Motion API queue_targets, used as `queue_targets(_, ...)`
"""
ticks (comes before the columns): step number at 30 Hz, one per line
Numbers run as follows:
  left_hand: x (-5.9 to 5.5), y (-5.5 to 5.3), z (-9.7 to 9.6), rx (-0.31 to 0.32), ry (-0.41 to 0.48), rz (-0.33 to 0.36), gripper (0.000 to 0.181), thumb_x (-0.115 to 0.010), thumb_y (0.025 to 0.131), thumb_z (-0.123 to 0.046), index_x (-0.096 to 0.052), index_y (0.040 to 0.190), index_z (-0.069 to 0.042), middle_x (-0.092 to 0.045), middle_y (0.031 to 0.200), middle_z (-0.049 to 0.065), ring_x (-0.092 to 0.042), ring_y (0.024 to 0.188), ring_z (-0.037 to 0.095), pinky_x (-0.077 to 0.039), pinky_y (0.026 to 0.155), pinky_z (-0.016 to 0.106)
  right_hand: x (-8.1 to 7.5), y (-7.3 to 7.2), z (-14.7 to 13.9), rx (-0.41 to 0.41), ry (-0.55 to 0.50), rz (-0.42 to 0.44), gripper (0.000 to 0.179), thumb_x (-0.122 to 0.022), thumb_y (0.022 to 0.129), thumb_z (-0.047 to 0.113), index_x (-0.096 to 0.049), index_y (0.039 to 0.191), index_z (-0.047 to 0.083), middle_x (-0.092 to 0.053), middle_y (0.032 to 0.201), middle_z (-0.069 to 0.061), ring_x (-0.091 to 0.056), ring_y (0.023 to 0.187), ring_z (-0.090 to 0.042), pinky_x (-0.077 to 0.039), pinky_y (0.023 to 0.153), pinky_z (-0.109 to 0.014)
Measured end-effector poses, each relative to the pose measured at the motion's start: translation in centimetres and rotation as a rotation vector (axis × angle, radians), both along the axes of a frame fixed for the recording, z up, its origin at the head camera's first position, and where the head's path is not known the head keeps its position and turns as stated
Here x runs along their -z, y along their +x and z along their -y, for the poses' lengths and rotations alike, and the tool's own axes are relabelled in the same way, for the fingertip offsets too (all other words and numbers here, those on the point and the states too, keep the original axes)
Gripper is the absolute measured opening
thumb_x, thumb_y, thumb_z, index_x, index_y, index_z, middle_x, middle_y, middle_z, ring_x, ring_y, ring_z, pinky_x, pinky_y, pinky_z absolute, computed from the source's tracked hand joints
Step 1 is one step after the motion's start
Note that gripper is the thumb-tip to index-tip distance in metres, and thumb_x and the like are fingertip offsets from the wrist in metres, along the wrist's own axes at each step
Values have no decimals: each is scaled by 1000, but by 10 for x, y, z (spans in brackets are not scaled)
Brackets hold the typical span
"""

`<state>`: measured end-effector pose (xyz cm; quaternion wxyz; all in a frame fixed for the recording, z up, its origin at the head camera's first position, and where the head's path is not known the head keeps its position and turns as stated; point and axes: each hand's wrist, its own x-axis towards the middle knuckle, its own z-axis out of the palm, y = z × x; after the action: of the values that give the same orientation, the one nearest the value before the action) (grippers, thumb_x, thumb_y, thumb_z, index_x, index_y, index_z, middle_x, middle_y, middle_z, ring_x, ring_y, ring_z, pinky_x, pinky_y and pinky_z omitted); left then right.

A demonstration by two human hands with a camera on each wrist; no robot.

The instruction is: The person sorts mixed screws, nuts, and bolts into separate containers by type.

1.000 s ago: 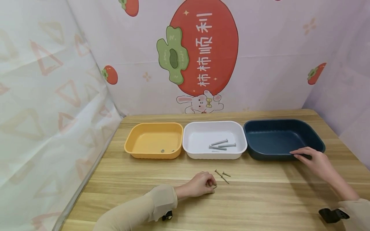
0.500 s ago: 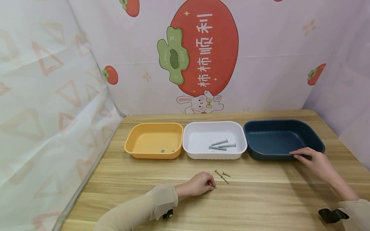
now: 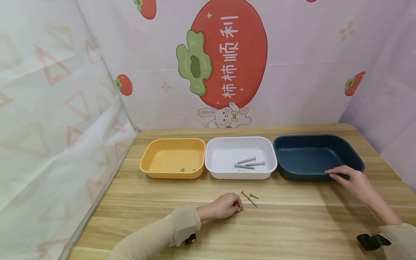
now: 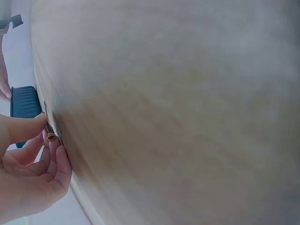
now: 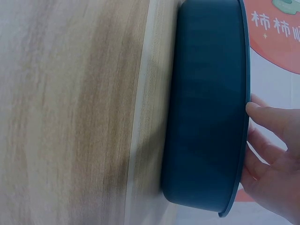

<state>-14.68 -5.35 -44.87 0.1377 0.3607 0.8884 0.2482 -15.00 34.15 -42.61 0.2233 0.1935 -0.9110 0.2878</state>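
Brass-coloured screw (image 4: 50,137) sits pinched in the left hand (image 3: 223,206), head showing.

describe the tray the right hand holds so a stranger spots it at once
Find the wooden table and its far right part. There the right hand pinches the front rim of the dark blue tray, rightmost in a row of three. Its dark colour sets it apart from the white tray beside it and the yellow tray beyond.
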Motion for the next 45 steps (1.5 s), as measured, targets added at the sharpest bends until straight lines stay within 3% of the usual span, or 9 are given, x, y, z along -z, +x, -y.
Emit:
queue_targets(7,-2,-4,-4,-8,37,21,5,-58,83,-4,-61,84,-8,-57,77,-6,-46,70,-2,-39,66,10,-2,1,1,5,12,8,15,-65,73,-6,-65,87,1,-48,89,24,-34,87,24,-33,63,-2)
queue_targets(14,-11,-6,-12,-27,122,18,9,-54,84,0,-61,86,-5,-59,80,-2,-47,70,0,-39,64,11,-2,2,1,2,3,18,14,-64,75,-4,-65,87,1,-47,91,27,-33,87,24,-33,63,-3)
queue_targets(20,-20,-12,-21,-62,182,55,6,-55,85,-4,-61,87,-4,-55,78,-3,-46,69,0,-40,62,12,-1,2,2,-4,-7,6,13,-64,75,-4,-65,87,2,-46,91,30,-34,88,24,-32,64,-2)
queue_targets(29,-31,-19,-34,-54,245,27,8,-54,87,-7,-60,91,-5,-56,79,-3,-46,70,1,-39,63,11,0,2,1,-10,-14,0,13,-64,74,-5,-65,86,1,-47,90,28,-35,88,24,-32,65,-1)
queue_targets(36,-39,-26,-52,-46,288,34,11,-52,89,-8,-60,94,-4,-55,83,-2,-46,72,1,-39,64,10,-1,2,0,-7,-14,18,13,-63,75,-5,-65,87,1,-47,91,29,-34,87,24,-32,65,-1)
queue_targets(45,-52,-40,-88,-91,337,23,13,-52,88,-8,-61,95,-3,-57,86,-1,-46,73,1,-38,65,9,-1,1,0,-23,-13,4,14,-63,75,-6,-65,87,1,-49,90,26,-36,87,23,-32,66,-1)
